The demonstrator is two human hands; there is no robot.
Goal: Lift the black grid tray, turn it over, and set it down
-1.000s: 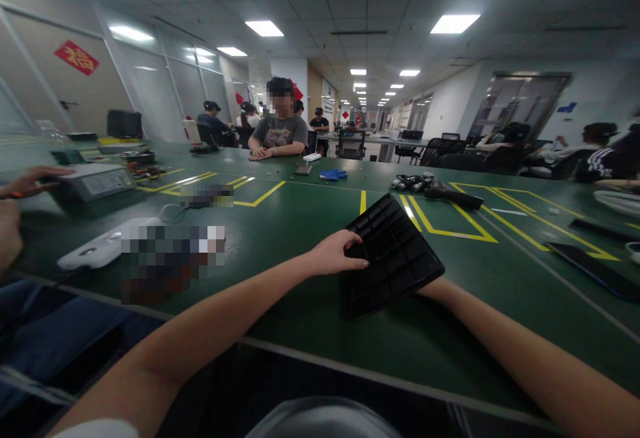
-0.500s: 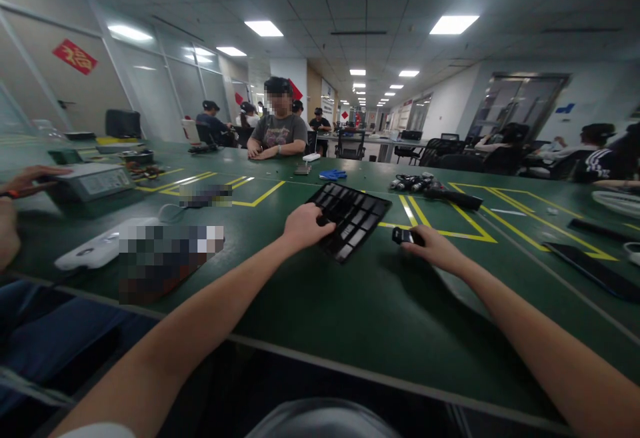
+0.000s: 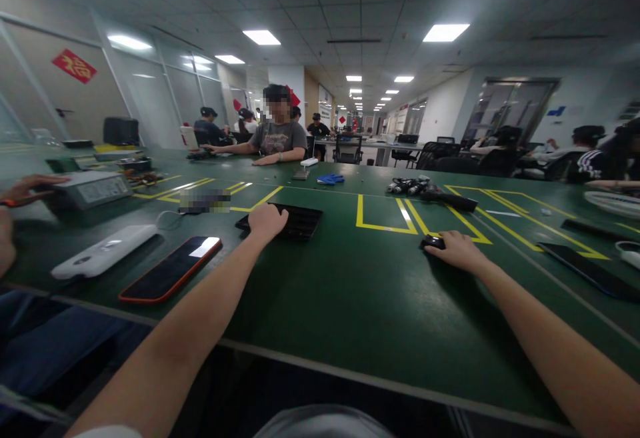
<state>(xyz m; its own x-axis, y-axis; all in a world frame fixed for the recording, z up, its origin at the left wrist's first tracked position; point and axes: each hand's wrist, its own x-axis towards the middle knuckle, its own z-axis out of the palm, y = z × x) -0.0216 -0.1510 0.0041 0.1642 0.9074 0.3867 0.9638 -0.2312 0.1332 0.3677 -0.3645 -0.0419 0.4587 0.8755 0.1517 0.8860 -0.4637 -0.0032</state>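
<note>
My left hand (image 3: 267, 222) grips a flat black tray (image 3: 307, 223) divided into compartments, which lies low on the green table (image 3: 340, 305). Its fingers are curled with the thumb out over the tray, and part of the tray is hidden under them. On the right, my right hand (image 3: 457, 250) is closed around a small black object (image 3: 433, 243) held at the tabletop beside a yellow tape line. Most of that object is covered by the fingers, so its exact kind does not show.
To the left lie a phone with an orange edge (image 3: 173, 271), a white device (image 3: 105, 251) and a grey metal box (image 3: 93, 189) under another person's hand (image 3: 27, 191). Blue gloves (image 3: 331, 179) and black cables (image 3: 407, 186) lie farther back. A person (image 3: 280, 131) sits opposite.
My left hand has carried the tray left, from raised and tilted to flat on the table. My right hand has shifted right and lower with the small black object. The person opposite has spread their arms.
</note>
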